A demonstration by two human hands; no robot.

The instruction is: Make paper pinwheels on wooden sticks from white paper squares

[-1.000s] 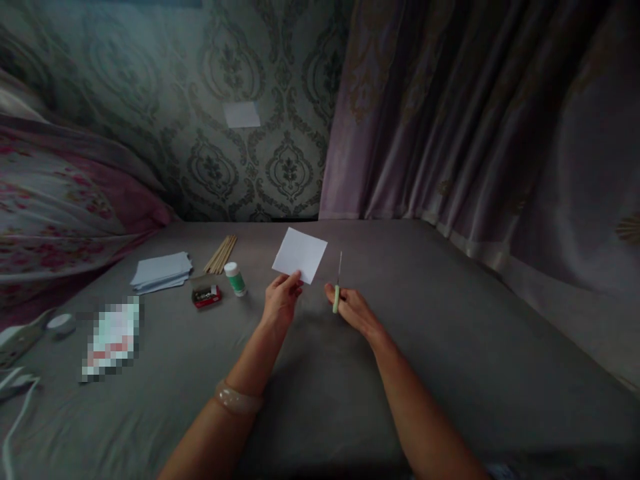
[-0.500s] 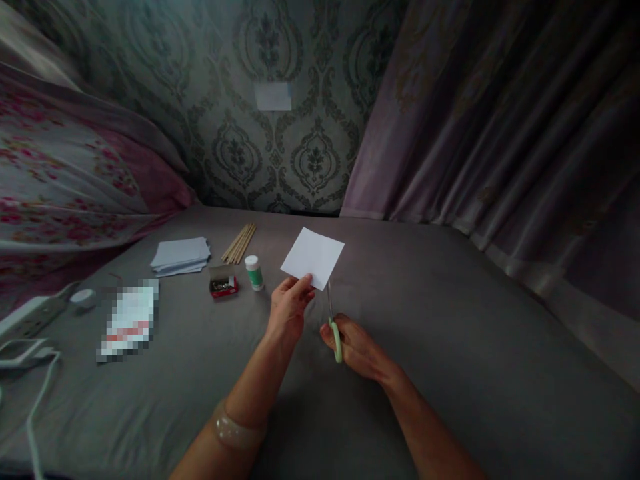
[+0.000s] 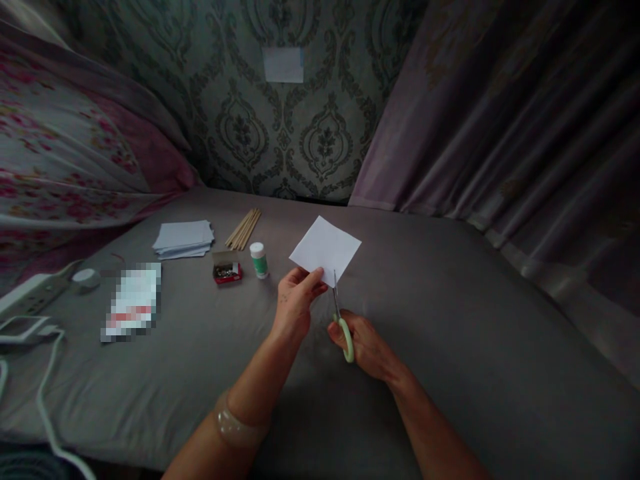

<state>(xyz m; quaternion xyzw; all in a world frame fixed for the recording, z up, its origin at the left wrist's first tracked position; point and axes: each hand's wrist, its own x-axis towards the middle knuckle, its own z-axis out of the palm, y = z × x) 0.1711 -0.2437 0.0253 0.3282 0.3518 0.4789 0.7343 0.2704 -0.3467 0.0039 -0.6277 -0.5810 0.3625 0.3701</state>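
Observation:
My left hand [image 3: 295, 307] pinches the near corner of a white square sheet of paper [image 3: 326, 248], held up above the grey bed sheet [image 3: 450, 347]. My right hand [image 3: 365, 343] grips green-handled scissors [image 3: 343, 327]. Their blades point upward and meet the paper's lower edge, just right of my left thumb. A pale bangle [image 3: 235, 423] circles my left wrist.
To the left on the sheet lie a green-labelled glue bottle [image 3: 259, 259], a small red box of pins [image 3: 227, 271], a bundle of wooden sticks [image 3: 243, 228], a stack of white papers [image 3: 183, 238], a tape roll [image 3: 86, 279] and a power strip [image 3: 30, 297]. Curtains [image 3: 500, 113] hang on the right.
My right hand drew the scissors in from beside the paper and brought the blades up to its lower edge. The view shifted left and downward a little.

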